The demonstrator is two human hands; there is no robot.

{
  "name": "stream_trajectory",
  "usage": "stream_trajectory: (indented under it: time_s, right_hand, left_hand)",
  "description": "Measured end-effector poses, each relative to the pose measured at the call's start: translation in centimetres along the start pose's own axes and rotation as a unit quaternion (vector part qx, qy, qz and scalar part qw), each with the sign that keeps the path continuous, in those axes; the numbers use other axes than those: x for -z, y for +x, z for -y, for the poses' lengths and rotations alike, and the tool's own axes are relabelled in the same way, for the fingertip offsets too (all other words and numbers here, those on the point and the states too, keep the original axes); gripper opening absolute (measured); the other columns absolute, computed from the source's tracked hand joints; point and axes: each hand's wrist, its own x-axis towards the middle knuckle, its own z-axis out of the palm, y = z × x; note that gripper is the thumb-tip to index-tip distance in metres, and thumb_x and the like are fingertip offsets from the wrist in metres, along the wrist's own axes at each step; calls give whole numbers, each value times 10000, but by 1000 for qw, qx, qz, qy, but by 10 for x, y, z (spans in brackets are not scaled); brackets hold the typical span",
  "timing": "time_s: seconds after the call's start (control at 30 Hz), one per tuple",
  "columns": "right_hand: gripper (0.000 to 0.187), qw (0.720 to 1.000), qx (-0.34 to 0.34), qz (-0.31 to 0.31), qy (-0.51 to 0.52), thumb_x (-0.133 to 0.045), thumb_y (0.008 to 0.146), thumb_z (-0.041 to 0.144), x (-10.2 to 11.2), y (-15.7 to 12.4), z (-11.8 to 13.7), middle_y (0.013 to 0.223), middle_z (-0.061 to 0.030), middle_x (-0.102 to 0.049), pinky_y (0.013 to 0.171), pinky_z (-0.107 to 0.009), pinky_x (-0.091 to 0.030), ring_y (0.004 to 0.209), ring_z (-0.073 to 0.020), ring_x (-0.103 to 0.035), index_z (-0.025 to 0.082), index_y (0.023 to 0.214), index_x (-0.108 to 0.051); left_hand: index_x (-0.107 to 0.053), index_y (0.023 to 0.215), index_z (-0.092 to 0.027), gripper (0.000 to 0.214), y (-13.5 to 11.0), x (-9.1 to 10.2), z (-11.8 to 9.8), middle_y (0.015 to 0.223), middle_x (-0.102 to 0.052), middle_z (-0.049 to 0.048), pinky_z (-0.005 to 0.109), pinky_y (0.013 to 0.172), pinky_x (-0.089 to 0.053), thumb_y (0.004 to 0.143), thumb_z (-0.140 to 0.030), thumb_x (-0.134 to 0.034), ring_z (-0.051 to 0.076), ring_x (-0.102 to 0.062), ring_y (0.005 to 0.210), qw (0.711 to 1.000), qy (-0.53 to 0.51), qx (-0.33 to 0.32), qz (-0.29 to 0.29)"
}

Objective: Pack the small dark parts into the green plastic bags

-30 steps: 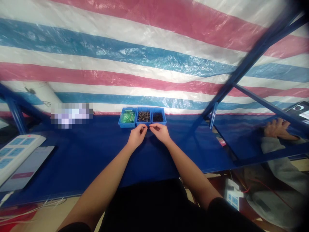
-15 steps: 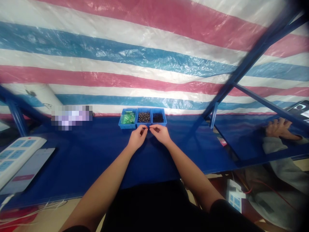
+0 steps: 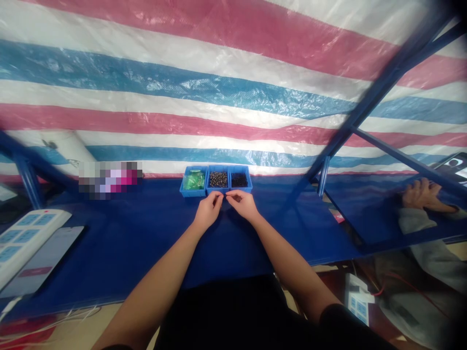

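- You had your left hand (image 3: 208, 211) and your right hand (image 3: 242, 204) up close together, right at the near edge of the blue tray (image 3: 193, 194), and both were pinched narrow, not spread wide.
- Your fingertips (image 3: 219, 195) were nearly meeting, with a tiny dark bit (image 3: 223, 194) held between them. It's way too small to tell what it was, sorry.
- The tray had three compartments in a row. The left one held green plastic packets (image 3: 193, 180), the middle one speckled brown-and-black small parts (image 3: 218, 179), and the right one darker black small parts (image 3: 239, 180).
- The tray sat at the far edge of the blue table cover (image 3: 146, 243), with a striped plastic tarp (image 3: 233, 97) hanging behind it.
- Off to the left of the tray, along that far edge, was a pixelated blob (image 3: 109, 178), so no clue what that was.
- Near left on the table you had a white power strip (image 3: 25, 238) lying next to a phone (image 3: 49, 260).
- Over on the right, past a blue metal frame (image 3: 379, 87), another person's hand (image 3: 423, 194) rested on a blue surface, with a grey sleeve (image 3: 416, 221) below it.
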Motion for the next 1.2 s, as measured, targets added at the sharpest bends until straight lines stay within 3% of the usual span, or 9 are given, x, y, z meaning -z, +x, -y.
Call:
stream_trajectory:
  time_s: [0.27, 1.2]
  right_hand:
    - [234, 1000, -5, 0, 13, -662, 786, 352, 0, 0, -2, 894, -63, -745, 717, -303, -561, 754, -179, -685, 186, 932, -738]
    - [220, 1000, 3, -1, -1, -651, 796, 357, 1, 1, -3, 895, -57, -744, 691, -299, -557, 736, -174, -680, 199, 923, -735]
  left_hand:
    - [-584, 1008, -226, 250, 0, 1, 1, 643, -579, -44, 238, 606, -420, 925, -438, -481, 124, -545, 569, 1000, 12, -9, -7]
    - [-598, 1033, -223, 286, 0, 1, -1, 690, -628, -24, 250, 641, -443, 928, -460, -477, 139, -583, 610, 1000, 3, -3, -1]
